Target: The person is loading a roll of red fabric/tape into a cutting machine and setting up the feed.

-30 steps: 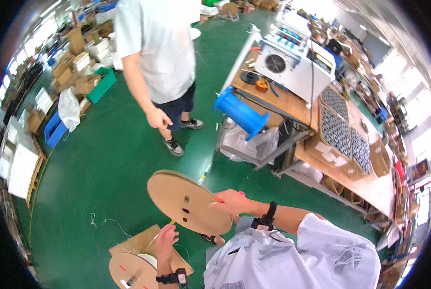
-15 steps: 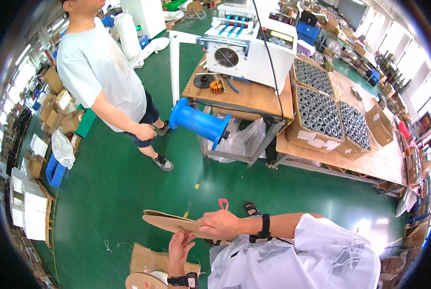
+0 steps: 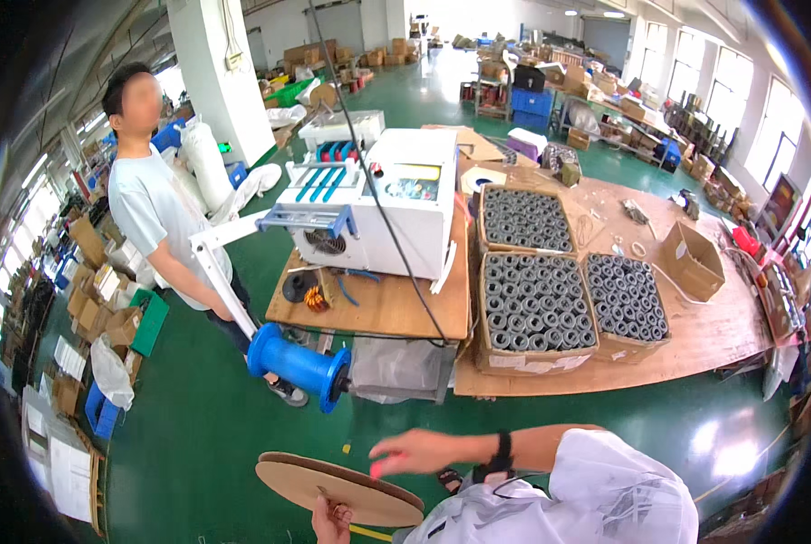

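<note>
Steadying the tilted reel (image 3: 360,500) low in view, the left hand (image 3: 332,523) curls at its centre; the right hand (image 3: 419,451), half closed, holds a red strip (image 3: 376,471) by the rim; handling the reel seems underway; moving on calls for firm support.

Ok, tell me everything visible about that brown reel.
The reel is round: two brown discs, cardboard by their look, with a narrow dark gap along the upper edge. It is tilted, held above the green floor. The left hand touches its near face around the middle, by what looks like a small hole; the right hand is near the upper rim, contact unclear.
</note>
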Demonstrator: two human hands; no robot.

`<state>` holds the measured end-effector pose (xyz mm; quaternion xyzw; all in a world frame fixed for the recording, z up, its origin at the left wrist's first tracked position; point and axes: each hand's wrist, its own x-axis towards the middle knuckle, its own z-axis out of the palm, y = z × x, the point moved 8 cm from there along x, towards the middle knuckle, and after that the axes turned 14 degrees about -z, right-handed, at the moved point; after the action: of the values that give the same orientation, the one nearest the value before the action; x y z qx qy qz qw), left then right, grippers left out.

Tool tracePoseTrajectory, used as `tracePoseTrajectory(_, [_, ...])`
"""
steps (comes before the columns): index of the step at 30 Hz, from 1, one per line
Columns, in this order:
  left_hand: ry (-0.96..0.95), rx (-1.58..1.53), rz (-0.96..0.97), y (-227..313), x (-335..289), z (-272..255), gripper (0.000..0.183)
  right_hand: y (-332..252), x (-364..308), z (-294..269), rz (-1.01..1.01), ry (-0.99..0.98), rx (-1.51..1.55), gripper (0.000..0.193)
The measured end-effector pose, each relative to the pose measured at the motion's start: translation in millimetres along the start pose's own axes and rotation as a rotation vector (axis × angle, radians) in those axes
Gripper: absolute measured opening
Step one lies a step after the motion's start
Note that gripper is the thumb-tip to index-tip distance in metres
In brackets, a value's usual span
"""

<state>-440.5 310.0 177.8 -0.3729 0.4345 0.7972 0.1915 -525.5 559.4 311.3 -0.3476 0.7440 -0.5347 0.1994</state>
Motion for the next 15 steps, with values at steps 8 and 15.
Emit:
tracePoseTrajectory(8, [0.087, -0.328, -0.124, -11.2, 16.3, -20.9, 0.024, -103.1, -97.2, -424.7, 0.107, 0.715, -0.962, 0.027])
tracePoseTrajectory(15, [0.031, -0.358, -0.167, -15.8, 5.3, -30.2, 0.02, -212.7, -162.5, -575.0, -0.126, 1.302, -0.509, 0.032])
